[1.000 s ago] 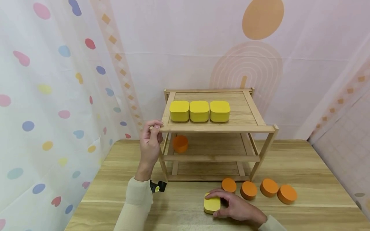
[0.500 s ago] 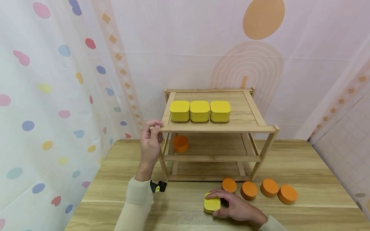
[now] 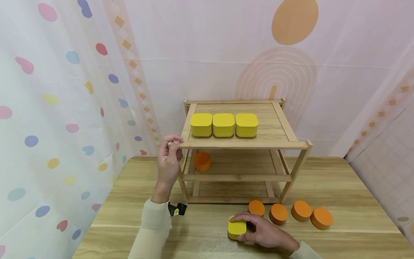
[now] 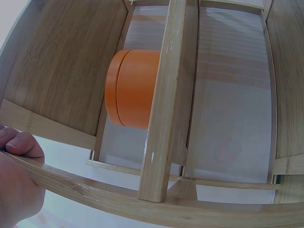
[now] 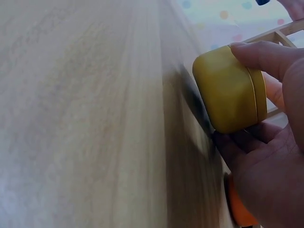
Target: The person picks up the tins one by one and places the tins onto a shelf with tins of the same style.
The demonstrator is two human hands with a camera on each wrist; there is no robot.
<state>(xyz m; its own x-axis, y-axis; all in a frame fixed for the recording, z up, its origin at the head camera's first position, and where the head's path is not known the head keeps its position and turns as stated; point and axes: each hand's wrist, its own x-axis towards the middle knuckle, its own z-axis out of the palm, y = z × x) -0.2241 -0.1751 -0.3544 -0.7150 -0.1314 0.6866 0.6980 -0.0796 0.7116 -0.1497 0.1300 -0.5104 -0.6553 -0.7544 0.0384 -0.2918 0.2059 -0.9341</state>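
My left hand [image 3: 169, 160] grips the front left corner of a wooden three-tier rack [image 3: 242, 144], thumb and fingers around its top rail. Low at the front of the table, my right hand [image 3: 263, 230] holds a yellow rounded-square box [image 3: 237, 228] between thumb and fingers. The right wrist view shows the same yellow box [image 5: 228, 90] with its lid seam, close over the tabletop. On the rack's top shelf three matching yellow boxes [image 3: 223, 125] stand in a row toward the left. A round orange box [image 4: 135, 88] sits on the middle shelf at the left.
Several round orange boxes [image 3: 278, 213] stand on the wooden table [image 3: 352, 201], right of the rack's front and just beyond my right hand. Patterned curtains [image 3: 207, 54] hang behind the table and along its left side. A black wrist camera [image 3: 177, 209] is strapped to my left wrist.
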